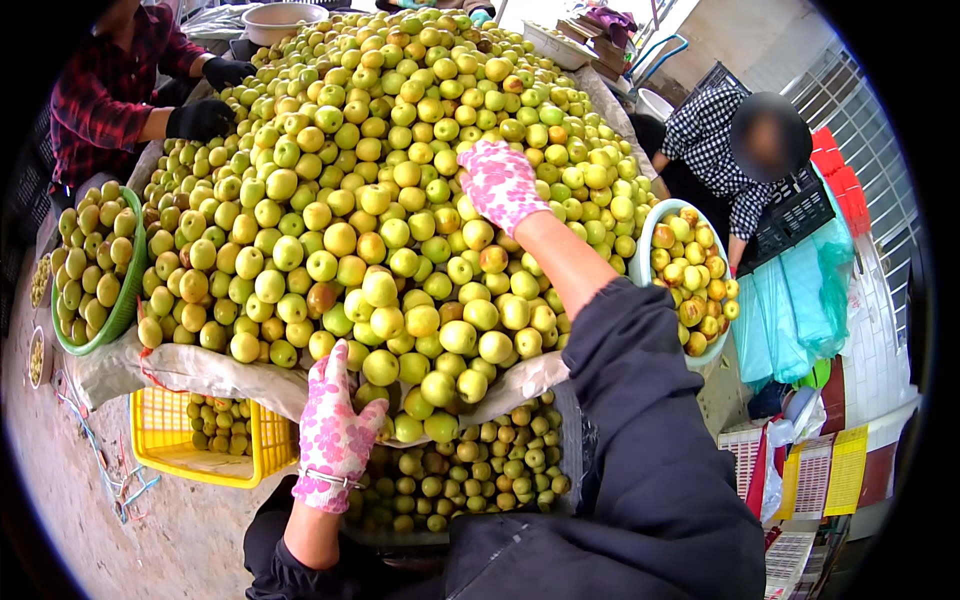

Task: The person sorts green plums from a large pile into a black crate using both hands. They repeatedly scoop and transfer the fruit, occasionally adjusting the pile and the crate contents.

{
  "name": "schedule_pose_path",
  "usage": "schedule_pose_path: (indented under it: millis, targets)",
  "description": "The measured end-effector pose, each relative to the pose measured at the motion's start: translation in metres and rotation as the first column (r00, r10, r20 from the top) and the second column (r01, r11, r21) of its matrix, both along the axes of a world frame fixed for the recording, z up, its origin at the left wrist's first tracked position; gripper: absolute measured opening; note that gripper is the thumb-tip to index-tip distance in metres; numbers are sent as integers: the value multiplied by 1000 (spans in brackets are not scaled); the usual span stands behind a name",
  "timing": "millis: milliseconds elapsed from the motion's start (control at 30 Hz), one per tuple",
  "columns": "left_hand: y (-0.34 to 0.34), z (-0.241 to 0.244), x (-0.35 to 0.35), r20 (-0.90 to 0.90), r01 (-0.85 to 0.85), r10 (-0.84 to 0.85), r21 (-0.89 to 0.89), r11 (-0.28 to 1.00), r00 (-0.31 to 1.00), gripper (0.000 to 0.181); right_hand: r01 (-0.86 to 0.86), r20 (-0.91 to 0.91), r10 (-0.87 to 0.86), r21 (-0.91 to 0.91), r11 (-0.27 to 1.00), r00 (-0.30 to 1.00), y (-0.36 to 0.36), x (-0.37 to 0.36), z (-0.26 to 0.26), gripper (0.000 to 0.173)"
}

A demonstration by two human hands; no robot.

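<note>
A large heap of green-yellow jujube-like fruits [322, 262] lies on a cloth-edged table in front of me. My right hand [501, 184], in a white glove with pink flowers, reaches onto the middle of the heap; its fingertips are partly hidden among the fruits, so its grip does not show. At the near edge, my left hand [337, 427] wears a matching glove and a metal bracelet. Its thumb and fingers are apart, beside fruits at the cloth rim [232, 373], with nothing seen in it. Below the edge, more fruits [480, 472] fill a dark container.
A green basket [133, 277] of fruit stands at left, a yellow crate [195, 461] below it. A white bowl [643, 255] of browner fruits is at right. Co-workers' gloved hands [201, 120] touch the heap at left; another person [712, 142] sits at right beside black crates [795, 210].
</note>
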State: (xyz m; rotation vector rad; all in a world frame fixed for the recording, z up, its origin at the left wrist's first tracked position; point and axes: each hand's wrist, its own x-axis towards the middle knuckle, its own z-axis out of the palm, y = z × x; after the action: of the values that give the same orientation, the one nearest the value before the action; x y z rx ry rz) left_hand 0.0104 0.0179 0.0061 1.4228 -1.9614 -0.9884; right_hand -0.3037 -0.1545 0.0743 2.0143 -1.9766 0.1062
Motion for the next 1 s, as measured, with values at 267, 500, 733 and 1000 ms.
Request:
schedule_pose_path:
  millis: [267,500,733,1000]
  targets:
    - [11,7,9,69,10,0,-142,990,998,77,130,146,-123,-40,991,982,-42,5,19,28]
    - [9,10,15,85,-22,28,-70,997,996,70,123,111,-131,72,990,985,-108,0,23,39]
    - [5,15,12,109,-5,17,-104,995,994,69,54,24,-70,422,905,997,-146,-25,35,38]
    - [6,14,11,121,-25,38,-108,994,992,67,-221,279,166,175,960,946,-25,11,-20,39]
